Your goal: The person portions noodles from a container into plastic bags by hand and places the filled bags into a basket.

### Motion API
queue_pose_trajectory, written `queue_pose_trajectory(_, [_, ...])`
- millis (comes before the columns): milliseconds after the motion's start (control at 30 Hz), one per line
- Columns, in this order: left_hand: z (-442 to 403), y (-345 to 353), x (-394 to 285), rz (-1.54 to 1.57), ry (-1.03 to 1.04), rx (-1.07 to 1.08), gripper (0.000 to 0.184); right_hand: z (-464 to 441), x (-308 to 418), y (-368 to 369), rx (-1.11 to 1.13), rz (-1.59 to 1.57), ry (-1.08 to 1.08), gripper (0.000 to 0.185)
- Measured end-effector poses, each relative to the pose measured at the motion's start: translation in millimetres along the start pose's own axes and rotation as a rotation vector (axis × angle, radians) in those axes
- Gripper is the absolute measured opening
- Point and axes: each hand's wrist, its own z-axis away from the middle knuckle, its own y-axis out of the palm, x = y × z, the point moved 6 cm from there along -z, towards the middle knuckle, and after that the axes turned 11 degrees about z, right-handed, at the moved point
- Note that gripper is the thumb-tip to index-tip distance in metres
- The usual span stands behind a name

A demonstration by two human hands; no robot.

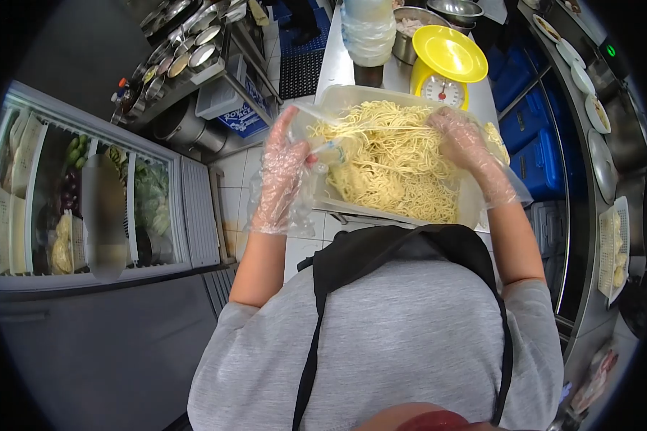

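A large translucent plastic tub (pixel 469 205) full of yellow noodles (pixel 402 161) sits in front of me. My left hand (pixel 282 172), in a clear disposable glove, is at the tub's left side. Its index finger points up, and its thumb and other fingers hold a clear plastic bag (pixel 332 152) that reaches over the noodles. My right hand (pixel 459 138), gloved too, is at the right side of the tub with its fingers curled into the noodles; the fingertips are partly hidden.
Behind the tub stand a yellow dial scale (pixel 442 90), a stack of clear plastic containers (pixel 369 32) and a metal pot (pixel 404 50). A glass-topped fridge (pixel 183 208) is on the left. Blue bins (pixel 539 161) and a counter with plates (pixel 597 115) line the right.
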Motion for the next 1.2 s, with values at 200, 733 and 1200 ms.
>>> queue_pose_trajectory(200, [-19.9,-16.7,60.0,-0.242,0.156,0.001,0.07,30.7,81.8,18.3,0.546,-0.032,-0.203,0.045])
queue_pose_trajectory(733, [-3.0,-1.4,50.3,-0.657,0.311,0.01,0.068,-12.5,59.9,31.4,0.755,-0.348,-0.422,0.054])
queue_pose_trajectory(1200, [-6.3,-3.1,52.6,-0.718,0.34,0.049,0.072,-55.2,26.7,40.2,0.288,-0.366,0.009,0.052])
